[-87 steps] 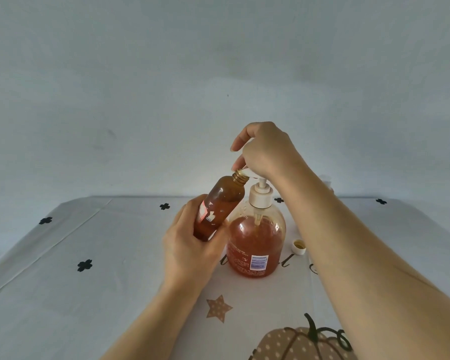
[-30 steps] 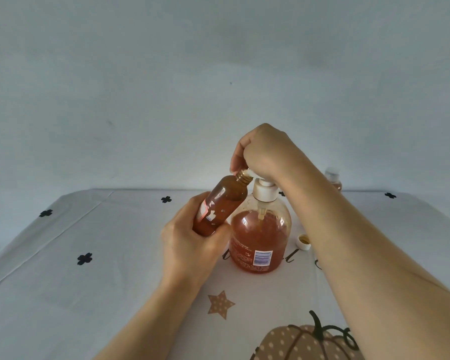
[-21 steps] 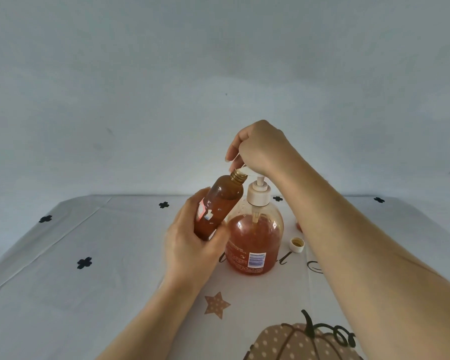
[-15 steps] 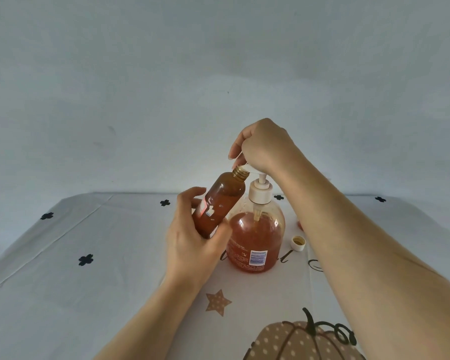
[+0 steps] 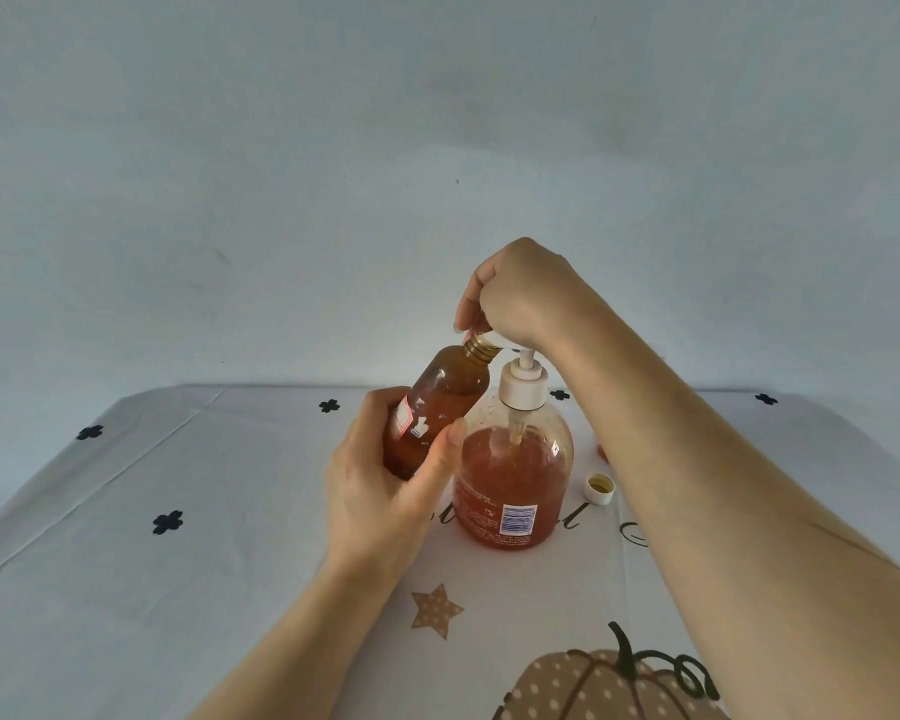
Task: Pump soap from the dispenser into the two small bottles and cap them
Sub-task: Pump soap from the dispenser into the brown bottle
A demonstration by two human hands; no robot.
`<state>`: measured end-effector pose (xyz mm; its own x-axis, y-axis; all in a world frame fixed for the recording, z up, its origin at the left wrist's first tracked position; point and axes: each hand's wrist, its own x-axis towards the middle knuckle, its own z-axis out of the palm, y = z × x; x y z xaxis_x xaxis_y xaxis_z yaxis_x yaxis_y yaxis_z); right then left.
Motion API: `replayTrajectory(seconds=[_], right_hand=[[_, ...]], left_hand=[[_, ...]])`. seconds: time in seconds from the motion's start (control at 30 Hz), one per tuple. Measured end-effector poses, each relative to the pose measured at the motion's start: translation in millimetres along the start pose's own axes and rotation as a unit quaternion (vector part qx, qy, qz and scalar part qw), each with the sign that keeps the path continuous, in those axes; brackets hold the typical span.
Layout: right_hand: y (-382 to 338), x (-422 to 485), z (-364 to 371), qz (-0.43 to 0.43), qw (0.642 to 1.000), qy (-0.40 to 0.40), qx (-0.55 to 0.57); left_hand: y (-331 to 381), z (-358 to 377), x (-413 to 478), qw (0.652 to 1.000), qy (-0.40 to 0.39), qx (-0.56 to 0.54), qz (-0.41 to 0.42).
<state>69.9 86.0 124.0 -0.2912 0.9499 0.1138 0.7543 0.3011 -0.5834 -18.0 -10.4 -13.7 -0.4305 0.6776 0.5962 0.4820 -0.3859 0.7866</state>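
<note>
Both hands are committed: my left hand (image 5: 385, 491) wraps thumb and fingers round the lower half of the small bottle (image 5: 440, 402), holding it tilted above the counter (image 5: 126, 563), and my right hand (image 5: 523, 291) is curled down over the top of the dispenser (image 5: 513, 491), its fingers hiding the spout. The dispenser stands on the counter, well over half full of amber soap, and the bottle's threaded neck is raised just beside its pump stem, right at my right fingertips. The bottle looks nearly full, so I judge the main risk is one press too many: soap would well over the threads onto my left hand, making grip and capping slippery. With the spout hidden I cannot confirm it sits over the mouth, and a misaligned press would run soap down the outside. The loose cap (image 5: 599, 488) lies mouth-up just right of the dispenser, near my right forearm, where a careless withdrawal could knock it away.
</note>
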Motion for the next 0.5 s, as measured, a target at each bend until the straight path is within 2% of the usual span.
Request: replayTrajectory(seconds=[0.37, 0.5], right_hand=[[7.6, -1.1, 10.3, 0.03, 0.999, -0.001, 0.018], [4.4, -3.1, 1.2, 0.018, 0.998, 0.031, 0.051]], left_hand=[[-4.3, -1.7, 0.8, 1.0, 0.007, 0.018, -0.017], [1.2, -0.6, 0.4, 1.0, 0.01, 0.006, -0.006]])
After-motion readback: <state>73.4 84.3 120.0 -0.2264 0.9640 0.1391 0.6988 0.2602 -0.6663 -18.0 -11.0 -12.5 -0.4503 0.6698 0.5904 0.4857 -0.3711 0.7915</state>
